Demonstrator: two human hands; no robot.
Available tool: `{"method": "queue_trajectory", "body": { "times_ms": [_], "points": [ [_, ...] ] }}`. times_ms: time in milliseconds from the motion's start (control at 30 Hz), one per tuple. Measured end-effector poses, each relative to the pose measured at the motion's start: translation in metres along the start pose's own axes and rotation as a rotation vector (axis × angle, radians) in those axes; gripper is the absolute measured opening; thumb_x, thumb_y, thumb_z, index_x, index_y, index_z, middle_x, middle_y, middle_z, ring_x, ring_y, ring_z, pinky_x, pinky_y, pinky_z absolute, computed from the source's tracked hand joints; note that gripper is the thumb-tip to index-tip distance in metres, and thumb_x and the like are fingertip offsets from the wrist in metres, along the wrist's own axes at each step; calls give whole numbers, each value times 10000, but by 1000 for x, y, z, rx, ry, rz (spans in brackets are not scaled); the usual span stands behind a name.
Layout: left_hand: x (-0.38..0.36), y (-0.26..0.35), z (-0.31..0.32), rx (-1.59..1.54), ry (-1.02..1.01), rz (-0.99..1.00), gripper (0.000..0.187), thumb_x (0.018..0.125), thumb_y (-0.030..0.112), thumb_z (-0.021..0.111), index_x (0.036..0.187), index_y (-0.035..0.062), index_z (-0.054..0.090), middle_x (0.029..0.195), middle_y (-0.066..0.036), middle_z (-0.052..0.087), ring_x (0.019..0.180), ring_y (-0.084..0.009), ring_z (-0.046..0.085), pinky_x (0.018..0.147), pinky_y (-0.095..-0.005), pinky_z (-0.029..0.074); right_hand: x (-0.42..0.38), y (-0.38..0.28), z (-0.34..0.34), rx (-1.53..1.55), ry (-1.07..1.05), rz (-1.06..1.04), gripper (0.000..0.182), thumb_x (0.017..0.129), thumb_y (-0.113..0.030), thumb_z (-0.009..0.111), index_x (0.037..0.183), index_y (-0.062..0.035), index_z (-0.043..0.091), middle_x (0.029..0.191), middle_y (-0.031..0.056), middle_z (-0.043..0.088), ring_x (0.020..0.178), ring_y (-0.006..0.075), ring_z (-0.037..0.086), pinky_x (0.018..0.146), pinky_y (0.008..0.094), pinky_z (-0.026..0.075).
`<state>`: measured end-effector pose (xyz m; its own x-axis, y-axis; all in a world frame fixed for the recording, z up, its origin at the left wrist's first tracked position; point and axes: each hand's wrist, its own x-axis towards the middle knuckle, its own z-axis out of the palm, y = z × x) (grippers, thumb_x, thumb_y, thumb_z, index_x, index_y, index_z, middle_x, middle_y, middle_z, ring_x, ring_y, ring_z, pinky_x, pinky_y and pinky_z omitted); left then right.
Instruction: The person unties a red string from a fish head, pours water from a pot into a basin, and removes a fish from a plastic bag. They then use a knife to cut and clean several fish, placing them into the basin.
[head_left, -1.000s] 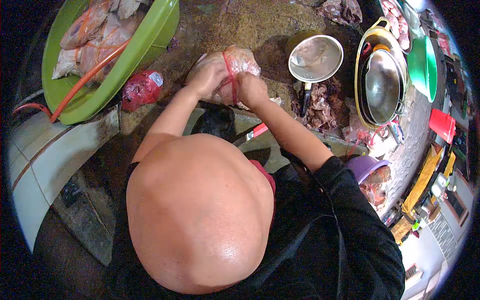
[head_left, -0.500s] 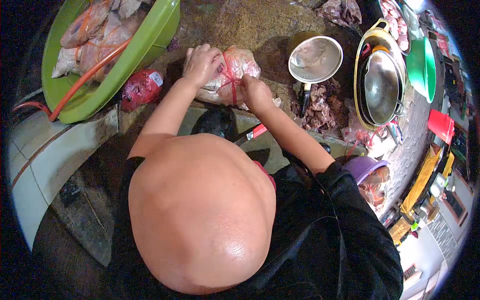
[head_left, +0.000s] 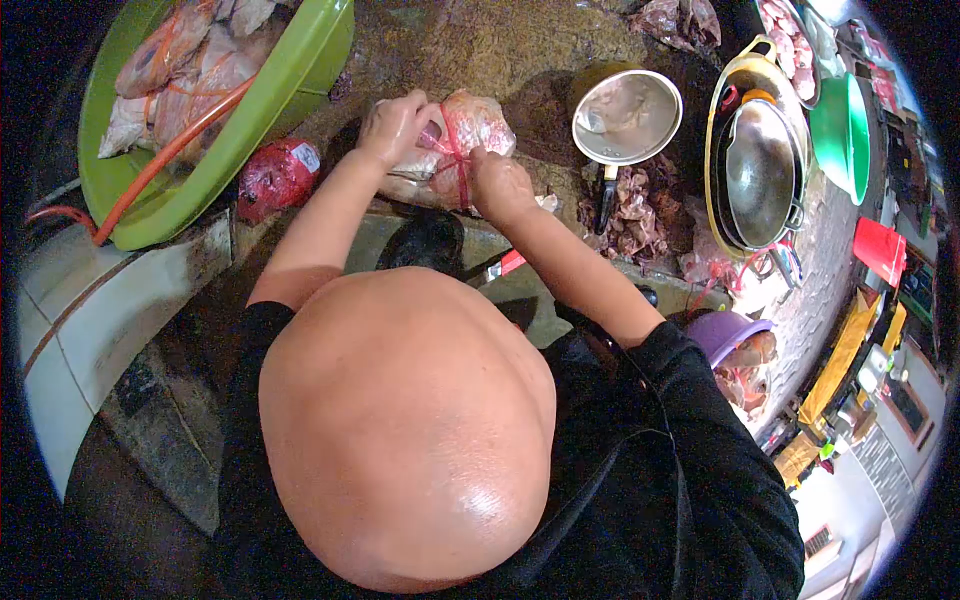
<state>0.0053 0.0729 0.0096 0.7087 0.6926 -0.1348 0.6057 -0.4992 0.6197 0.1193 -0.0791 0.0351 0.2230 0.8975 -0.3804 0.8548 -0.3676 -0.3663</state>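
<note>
A pale bundle of meat (head_left: 485, 120) lies on the brown work surface, with red string (head_left: 455, 150) wound around it and crossing on top. My left hand (head_left: 395, 128) is at the bundle's left side, its fingers curled at the edge beside the string. My right hand (head_left: 500, 185) is on the right side, its fingers pinched together at the string near the crossing. The fingertips of both hands are partly hidden, and the strand between them is thin.
A green tub (head_left: 320, 70) with tied meat and an orange hose (head_left: 160, 160) stands at left, beside a red bundle (head_left: 277, 178). To the right are a saucepan (head_left: 628, 115), meat scraps (head_left: 640, 215), nested pans (head_left: 760, 175), a green basin (head_left: 840, 135) and a purple basin (head_left: 715, 335).
My left hand has lifted slightly and turned at the bundle's edge. The right hand has shifted a little left and down along the string. The whole view has moved slightly.
</note>
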Motion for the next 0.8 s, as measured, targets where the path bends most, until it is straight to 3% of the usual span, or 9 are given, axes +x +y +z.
{"method": "queue_trajectory", "body": {
  "times_ms": [133, 200, 300, 367, 433, 633, 667, 733, 800],
  "points": [
    [-1, -8, -6, -122, -61, 77, 236, 799, 294, 580, 841, 62, 565, 778, -205, 598, 761, -366, 586, 667, -429, 460, 5, -2, 0, 15, -6, -6, 166, 763, -118, 487, 843, 2, 571, 774, 216, 613, 757, 369, 616, 688, 431, 496],
    [1, -7, -10, 66, -168, 125, 243, 821, 325, 541, 859, 89, 587, 762, -194, 604, 757, -365, 589, 672, -429, 466, 9, -3, -2, -44, -59, -53, 165, 763, -124, 489, 815, -3, 589, 760, 204, 619, 748, 352, 623, 679, 418, 501],
    [4, -17, -3, 198, -98, 270, 222, 849, 306, 496, 847, 87, 533, 737, -183, 598, 719, -378, 587, 617, -459, 467, 11, -9, -6, -173, -165, -130, 205, 787, -161, 483, 808, -8, 617, 804, 170, 633, 769, 312, 634, 669, 397, 514],
    [7, -19, -4, 294, -130, 264, 217, 857, 306, 476, 848, 95, 524, 720, -181, 599, 698, -380, 589, 599, -475, 465, 11, -12, -11, -239, -226, -157, 242, 812, -192, 473, 829, -7, 628, 861, 149, 642, 800, 289, 639, 667, 388, 523],
    [7, -24, -1, 388, -163, 263, 213, 865, 307, 456, 850, 102, 514, 704, -178, 599, 677, -383, 591, 582, -490, 464, 10, -12, -21, -347, -326, -379, 226, 805, -204, 489, 841, -36, 636, 857, 131, 647, 794, 283, 641, 654, 382, 526],
    [5, -32, -2, 463, -109, 266, 168, 844, 276, 484, 845, 113, 524, 661, -171, 600, 651, -349, 601, 587, -456, 471, 11, 10, 1, -271, -351, -383, 200, 800, -200, 492, 894, -99, 637, 880, 153, 643, 791, 280, 639, 689, 388, 513],
    [7, -32, -3, 345, -68, 212, 158, 832, 269, 510, 860, 114, 527, 725, -166, 597, 706, -331, 592, 635, -447, 460, 10, 14, -2, -270, -351, -387, 200, 800, -200, 492, 894, -99, 637, 880, 153, 643, 791, 280, 639, 689, 388, 513],
    [2, -19, -10, 231, -33, 153, 157, 820, 261, 536, 875, 115, 530, 789, -160, 595, 761, -314, 583, 684, -438, 448, 6, 25, -4, 25, -186, -137, 216, 792, -207, 510, 922, -74, 619, 872, 192, 627, 800, 337, 616, 721, 420, 489],
    [-13, 8, -24, 349, 404, 228, 220, 790, 258, 591, 958, 124, 548, 933, -115, 531, 873, -279, 525, 788, -420, 391, -1, 35, -3, 193, -120, -120, 214, 798, -208, 515, 909, -50, 606, 856, 196, 619, 809, 352, 602, 718, 418, 476]
  ]
}}
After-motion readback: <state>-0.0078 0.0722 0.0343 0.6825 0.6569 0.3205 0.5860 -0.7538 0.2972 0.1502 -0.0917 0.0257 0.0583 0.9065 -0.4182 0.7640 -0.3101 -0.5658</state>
